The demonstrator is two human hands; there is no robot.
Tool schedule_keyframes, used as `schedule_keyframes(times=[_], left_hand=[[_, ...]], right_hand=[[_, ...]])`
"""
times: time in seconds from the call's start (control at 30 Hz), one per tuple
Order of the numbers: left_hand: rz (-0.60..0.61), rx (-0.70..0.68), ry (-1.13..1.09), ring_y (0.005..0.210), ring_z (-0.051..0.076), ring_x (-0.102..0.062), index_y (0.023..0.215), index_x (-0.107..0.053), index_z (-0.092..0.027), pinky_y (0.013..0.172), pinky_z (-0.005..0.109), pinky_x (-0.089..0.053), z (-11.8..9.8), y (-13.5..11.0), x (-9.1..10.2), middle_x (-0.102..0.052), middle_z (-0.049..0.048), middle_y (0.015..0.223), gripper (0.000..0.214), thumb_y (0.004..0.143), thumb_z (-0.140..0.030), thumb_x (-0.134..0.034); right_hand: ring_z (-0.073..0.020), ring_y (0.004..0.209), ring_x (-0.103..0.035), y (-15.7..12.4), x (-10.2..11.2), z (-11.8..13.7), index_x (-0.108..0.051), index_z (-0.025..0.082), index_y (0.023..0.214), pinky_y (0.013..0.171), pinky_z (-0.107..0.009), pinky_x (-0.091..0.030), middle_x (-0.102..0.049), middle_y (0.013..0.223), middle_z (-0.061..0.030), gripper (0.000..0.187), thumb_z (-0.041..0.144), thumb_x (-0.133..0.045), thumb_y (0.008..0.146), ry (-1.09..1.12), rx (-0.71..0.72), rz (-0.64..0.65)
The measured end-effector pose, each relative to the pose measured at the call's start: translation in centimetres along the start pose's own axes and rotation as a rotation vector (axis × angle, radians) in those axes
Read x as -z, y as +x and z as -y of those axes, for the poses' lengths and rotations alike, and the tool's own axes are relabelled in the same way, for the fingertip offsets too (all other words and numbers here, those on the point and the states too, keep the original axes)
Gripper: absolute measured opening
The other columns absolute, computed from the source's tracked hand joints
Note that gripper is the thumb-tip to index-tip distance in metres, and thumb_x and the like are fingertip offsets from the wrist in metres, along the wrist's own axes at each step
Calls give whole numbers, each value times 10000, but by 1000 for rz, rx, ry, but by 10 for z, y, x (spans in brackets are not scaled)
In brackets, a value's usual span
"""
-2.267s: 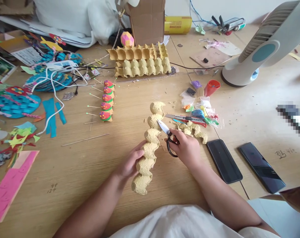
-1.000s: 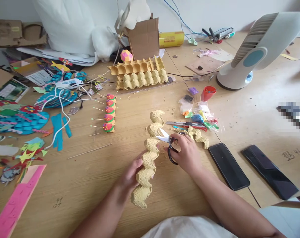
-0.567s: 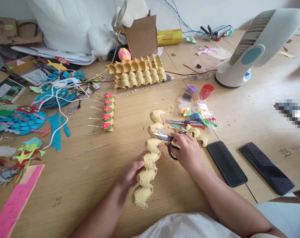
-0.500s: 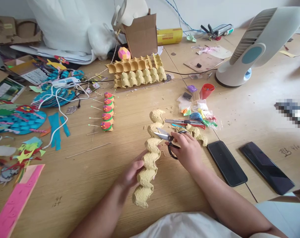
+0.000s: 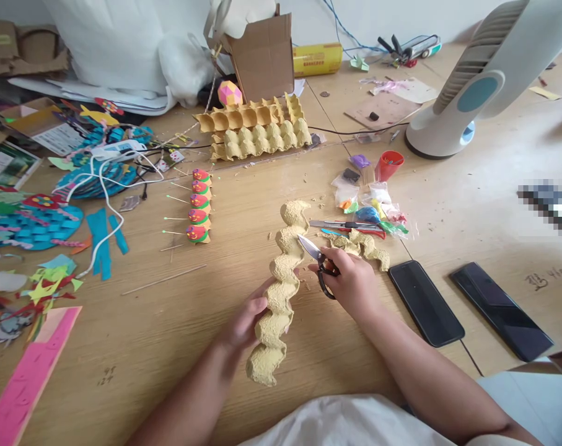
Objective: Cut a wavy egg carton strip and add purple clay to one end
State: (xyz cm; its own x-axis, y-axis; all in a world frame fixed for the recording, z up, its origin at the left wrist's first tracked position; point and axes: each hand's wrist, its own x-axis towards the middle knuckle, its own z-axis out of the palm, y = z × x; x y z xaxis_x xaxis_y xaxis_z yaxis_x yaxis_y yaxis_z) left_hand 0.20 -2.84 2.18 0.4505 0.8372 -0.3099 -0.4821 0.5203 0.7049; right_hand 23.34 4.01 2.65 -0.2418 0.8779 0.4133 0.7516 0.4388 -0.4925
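While scissors (image 5: 311, 248) crowd carton (image 5: 281, 295) edges, tabletop (image 5: 164, 322) spreads (leftward).

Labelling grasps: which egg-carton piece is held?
The pale single-row strip of six bumps, in the left hand; the cartons behind and curled scraps rest on the table.

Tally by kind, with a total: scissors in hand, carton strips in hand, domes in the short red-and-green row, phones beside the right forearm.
Black-handled metal scissors in the right hand: 1
Pale yellow, bumpy egg-carton strip in the left hand: 1
Red-and-green domes: 5
Black rectangular phones: 2
Total: 9
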Motion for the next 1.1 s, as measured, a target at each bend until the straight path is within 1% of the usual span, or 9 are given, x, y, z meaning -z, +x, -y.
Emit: schedule_keyframes(times=[0.13,0.2,0.23,0.37,0.47,0.6,0.8,1.0,1.1], left_hand=[[4,-13,10,576,117,-515,1439,-525,-207,537,238,-410,-2,1,-3,-647,19,818,761,824,-621,-694],[3,-23,19,561,109,-494,1413,-538,-204,532,233,-400,-3,1,-4,-636,8,788,742,829,-637,-684],[2,-26,22,554,107,-487,1400,-543,-204,528,232,-396,-4,1,-4,-631,4,779,735,828,-644,-682],[-10,-18,33,540,106,-479,1359,-558,-209,525,237,-386,-4,0,-2,-616,-4,758,720,818,-668,-681],[-16,0,39,540,113,-494,1380,-550,-205,527,243,-391,-4,0,-1,-615,-5,746,754,804,-672,-689],[-3,8,24,536,114,-506,1465,-499,-204,510,240,-397,-4,0,-2,-634,7,773,822,803,-647,-699],[27,12,-16,603,128,-569,1523,-449,-204,522,236,-432,1,0,1,-660,44,878,845,817,-580,-721],[31,16,-17,610,134,-577,1510,-479,-194,514,240,-426,2,-1,1,-649,46,884,832,809,-569,-723],[21,18,-12,603,132,-569,1512,-476,-175,516,244,-426,1,-2,-1,-648,48,877,841,811,-567,-721]], right_hand=[[-176,626,-657,-1,0,-1,-675,239,1092,582,-271,-442,-717,741,-8,228,407,-717,944,127,-72,-51],[-176,625,-648,1,1,0,-653,242,1094,577,-274,-447,-712,759,-4,243,409,-723,932,167,-114,-43],[-186,653,-656,3,3,1,-642,242,1102,595,-282,-460,-718,789,-12,260,409,-728,923,173,-110,-24],[-261,857,-681,7,4,4,-612,227,1132,754,-355,-510,-738,934,-76,289,380,-724,914,115,26,44],[-282,870,-668,7,3,4,-607,216,1148,778,-385,-511,-739,928,-83,288,349,-725,921,48,76,25],[-290,857,-657,6,2,2,-609,201,1169,769,-394,-509,-739,910,-75,319,319,-751,909,-20,120,6],[-273,836,-666,3,0,0,-635,205,1164,740,-372,-492,-745,891,-69,303,342,-754,922,-96,110,-3],[-266,792,-673,3,0,1,-689,210,1099,686,-354,-452,-754,807,-64,229,355,-743,930,-154,95,-43],[-244,736,-665,3,0,2,-705,224,1058,632,-330,-420,-740,759,-53,212,377,-750,920,-121,50,-26]])
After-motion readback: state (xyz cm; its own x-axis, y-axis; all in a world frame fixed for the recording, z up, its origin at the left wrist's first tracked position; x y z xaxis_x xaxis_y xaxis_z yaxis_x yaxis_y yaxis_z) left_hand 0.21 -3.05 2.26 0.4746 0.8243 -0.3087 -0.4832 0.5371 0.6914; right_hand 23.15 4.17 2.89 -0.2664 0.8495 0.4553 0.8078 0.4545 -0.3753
